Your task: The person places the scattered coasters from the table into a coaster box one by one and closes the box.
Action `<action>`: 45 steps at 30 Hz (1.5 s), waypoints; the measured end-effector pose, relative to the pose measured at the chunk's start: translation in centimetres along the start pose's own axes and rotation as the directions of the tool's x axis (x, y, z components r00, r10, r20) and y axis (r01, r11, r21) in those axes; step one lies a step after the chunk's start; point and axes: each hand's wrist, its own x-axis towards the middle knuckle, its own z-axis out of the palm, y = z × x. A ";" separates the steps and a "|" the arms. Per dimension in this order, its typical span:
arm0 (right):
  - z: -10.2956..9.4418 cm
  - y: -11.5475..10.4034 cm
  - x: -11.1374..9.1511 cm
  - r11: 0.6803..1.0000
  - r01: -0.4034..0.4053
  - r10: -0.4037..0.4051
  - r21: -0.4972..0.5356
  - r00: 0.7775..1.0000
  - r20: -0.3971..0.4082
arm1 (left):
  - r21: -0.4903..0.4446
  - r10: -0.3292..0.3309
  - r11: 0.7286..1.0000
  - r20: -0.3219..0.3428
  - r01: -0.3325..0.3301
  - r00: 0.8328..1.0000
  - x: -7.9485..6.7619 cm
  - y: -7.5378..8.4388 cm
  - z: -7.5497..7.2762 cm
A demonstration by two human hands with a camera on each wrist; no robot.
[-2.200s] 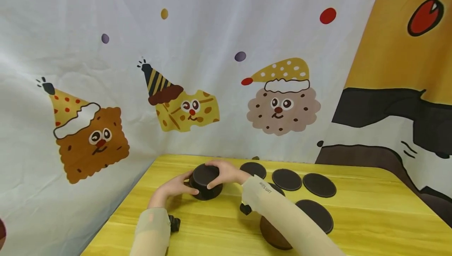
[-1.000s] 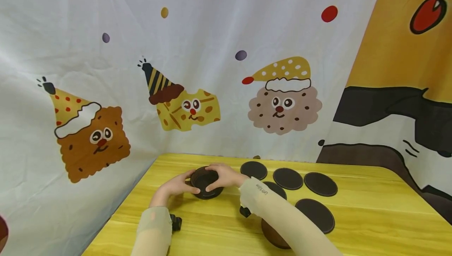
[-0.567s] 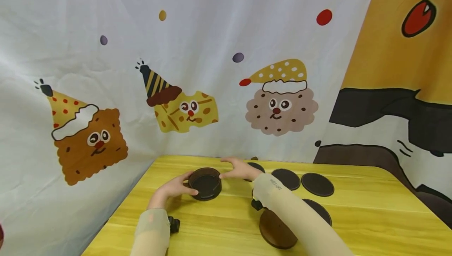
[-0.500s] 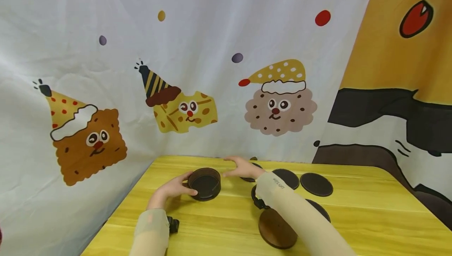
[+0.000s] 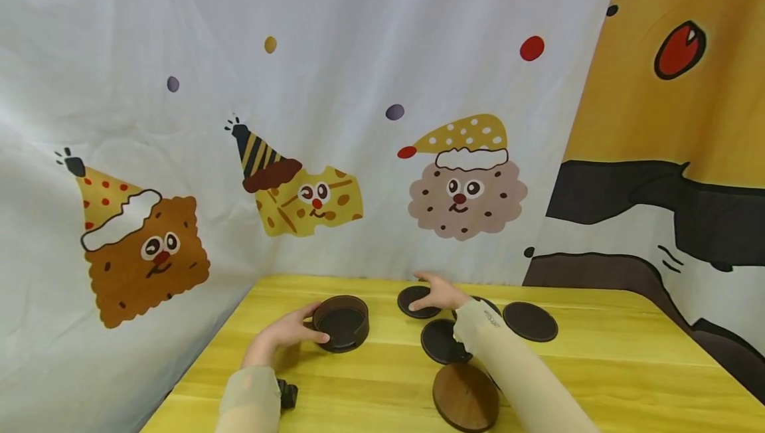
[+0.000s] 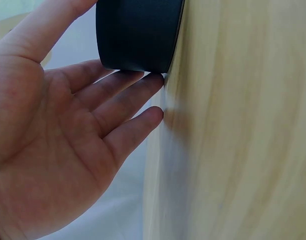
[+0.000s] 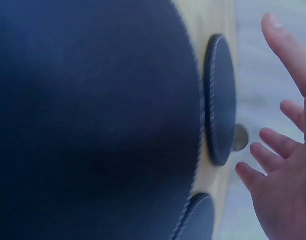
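A round, dark coaster holder (image 5: pixel 337 304) with an open top stands at the left on the table. My left hand (image 5: pixel 287 331) holds its left side between thumb and fingers; in the left wrist view, fingertips touch the black wall of the holder (image 6: pixel 138 35). My right hand (image 5: pixel 443 292), fingers spread, hovers at a round black coaster (image 5: pixel 412 298) near the table's back edge. Nothing is between those fingers in the right wrist view, where a stitched black coaster (image 7: pixel 223 100) lies beyond a larger-looking one.
More coasters lie flat on the yellow wood-grain table (image 5: pixel 358 393): a black one (image 5: pixel 439 340) in the middle, a black one (image 5: pixel 530 321) at right, and a brown one (image 5: pixel 466 396) nearer. My right forearm covers others partly. A printed cloth (image 5: pixel 382 234) hangs behind.
The holder was bottom-up between both hands, then turned to face up. My right hand has let go and moved right to the far coaster; my left hand stays on the holder.
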 end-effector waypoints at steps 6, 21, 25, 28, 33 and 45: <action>0.7 1.7 -0.5 0.996 -0.084 0.084 0.002 0.996 0.041 | -0.027 -0.015 1.000 -0.002 0.015 1.000 -0.3 -0.1 0.5; 1.7 2.6 -0.1 0.986 -0.163 0.160 0.040 0.985 0.063 | -0.045 -0.010 0.999 0.009 0.011 1.000 -0.1 0.5 0.3; 1.6 2.2 0.1 0.991 -0.137 0.137 0.003 0.990 0.036 | -0.041 -0.009 0.999 0.003 0.009 1.000 -0.1 0.4 0.0; 1.5 2.0 0.2 0.993 -0.112 0.113 -0.020 0.994 0.013 | -0.042 -0.007 0.999 0.002 0.007 1.000 -0.2 0.4 -0.2; 1.6 2.2 0.1 0.996 -0.074 0.074 -0.042 0.997 0.007 | -0.046 -0.002 0.999 0.013 0.002 1.000 -0.2 0.2 0.0; 0.4 2.0 -0.1 0.999 -0.027 0.027 0.044 1.000 -0.012 | -0.047 -0.018 0.999 0.004 0.019 1.000 -0.3 0.4 0.2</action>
